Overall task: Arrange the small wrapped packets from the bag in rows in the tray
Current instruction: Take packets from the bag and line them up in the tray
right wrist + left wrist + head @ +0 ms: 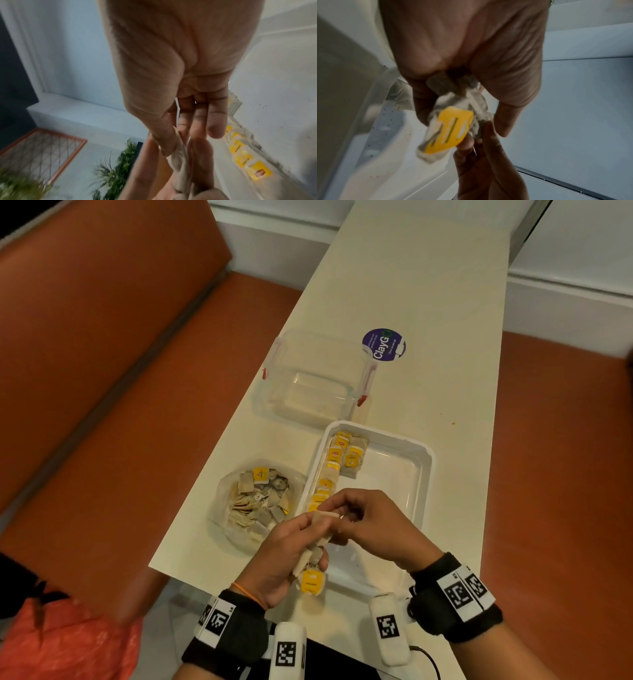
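Observation:
My left hand point(291, 546) grips a bunch of small pale packets with yellow tags point(312, 571) over the near left part of the white tray point(423, 474). In the left wrist view the bunch of packets point(452, 121) fills my curled fingers. My right hand point(363, 518) pinches the top packet point(327, 517) of that bunch between thumb and fingers; the right wrist view shows this pinched packet point(180, 158). One row of packets point(327, 477) runs along the tray's left wall, and a short second row point(354, 457) lies beside it at the far end. The open clear bag point(257, 498) of loose packets lies left of the tray.
A clear plastic container with red clips point(311, 381) stands beyond the tray, next to a round purple sticker point(383, 344) on the cream table point(428, 285). An orange bench point(120, 354) runs along the left. The table's near edge is close under my wrists.

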Tool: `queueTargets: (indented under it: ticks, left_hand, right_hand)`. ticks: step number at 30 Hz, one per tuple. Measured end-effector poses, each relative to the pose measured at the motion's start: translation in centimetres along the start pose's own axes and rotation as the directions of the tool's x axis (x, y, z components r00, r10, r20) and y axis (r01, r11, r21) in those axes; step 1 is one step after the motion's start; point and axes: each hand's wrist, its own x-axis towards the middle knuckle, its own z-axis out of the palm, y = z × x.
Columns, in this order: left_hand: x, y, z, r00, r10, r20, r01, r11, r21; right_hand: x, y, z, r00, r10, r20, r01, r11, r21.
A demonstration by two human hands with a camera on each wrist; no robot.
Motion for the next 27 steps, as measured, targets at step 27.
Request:
queueTargets:
  ticks: [27]
  left_hand:
    - [0.5,1.1,0.2,0.963,0.065,-0.263,-0.091,0.992,-0.089]
  right_hand:
    - [-1.2,1.6,0.5,0.866,-0.450,-0.217,0.404,0.887,-0.224]
